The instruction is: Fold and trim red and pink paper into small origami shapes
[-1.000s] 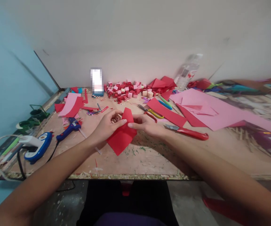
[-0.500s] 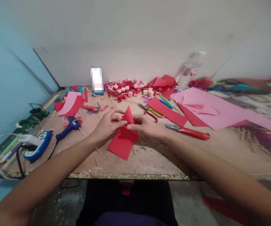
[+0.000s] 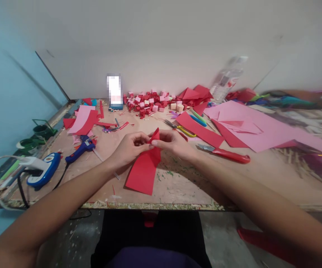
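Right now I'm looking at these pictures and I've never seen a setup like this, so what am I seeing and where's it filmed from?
There is no machine here, just a person's two bare hands. The view comes from one camera worn on the head, looking forward and down. The left hand and right hand together hold a piece of red paper, pointed at the top, its wider end toward the person. On the table, a blue glue gun lies to the left. Toward the back stand a phone, its screen blurred out, and a pile of small red and pink cubes. To the right are scissors and a large pink sheet.
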A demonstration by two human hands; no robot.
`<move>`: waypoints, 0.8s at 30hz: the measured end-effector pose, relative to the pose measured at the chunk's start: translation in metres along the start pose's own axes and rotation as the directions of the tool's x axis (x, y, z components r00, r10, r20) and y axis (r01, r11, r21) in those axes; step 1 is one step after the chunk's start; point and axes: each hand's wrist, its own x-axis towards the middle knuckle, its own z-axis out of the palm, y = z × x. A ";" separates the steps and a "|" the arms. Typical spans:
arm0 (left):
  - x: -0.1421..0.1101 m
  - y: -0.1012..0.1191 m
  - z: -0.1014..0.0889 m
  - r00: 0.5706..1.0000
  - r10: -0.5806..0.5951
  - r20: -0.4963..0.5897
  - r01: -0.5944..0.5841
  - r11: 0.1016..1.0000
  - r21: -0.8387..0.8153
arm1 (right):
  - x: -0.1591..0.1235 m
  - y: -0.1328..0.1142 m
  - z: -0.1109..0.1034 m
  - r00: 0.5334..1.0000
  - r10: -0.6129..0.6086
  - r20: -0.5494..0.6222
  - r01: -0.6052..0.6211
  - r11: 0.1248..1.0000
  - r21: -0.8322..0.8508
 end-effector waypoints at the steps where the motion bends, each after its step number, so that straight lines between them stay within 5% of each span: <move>1: 0.000 -0.001 0.000 1.000 -0.007 -0.004 0.007 1.000 0.002 | 0.001 0.001 -0.001 0.999 0.004 -0.033 -0.004 1.000 -0.003; 15: -0.004 0.006 -0.001 0.989 -0.045 0.140 0.021 0.986 0.168 | 0.002 0.006 -0.001 0.985 -0.004 -0.172 -0.002 0.999 -0.036; 24: -0.008 0.010 0.001 0.990 -0.053 0.130 0.027 0.981 0.194 | 0.001 0.001 0.000 0.978 0.062 -0.201 -0.045 0.995 0.088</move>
